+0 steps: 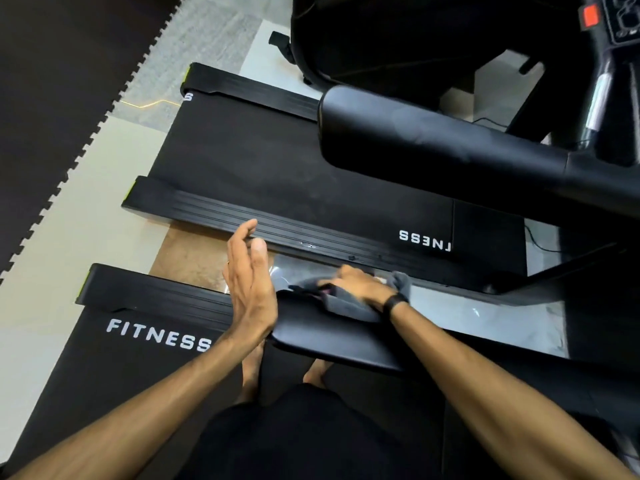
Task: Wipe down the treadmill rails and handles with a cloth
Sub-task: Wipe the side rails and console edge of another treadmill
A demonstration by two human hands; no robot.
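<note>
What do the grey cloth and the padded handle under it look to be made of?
Grey cloth: soft, matte fabric, likely microfibre or terry; it bunches and folds under the right hand. Padded handle: smooth black vinyl or faux leather, judging by its soft sheen and rounded edge.

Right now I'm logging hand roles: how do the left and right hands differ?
The left hand is open, fingers straight, holding nothing; the right hand presses the grey cloth. The left hovers beside the padded handle; the right lies on it. Only the right wrist wears a black band.
</note>
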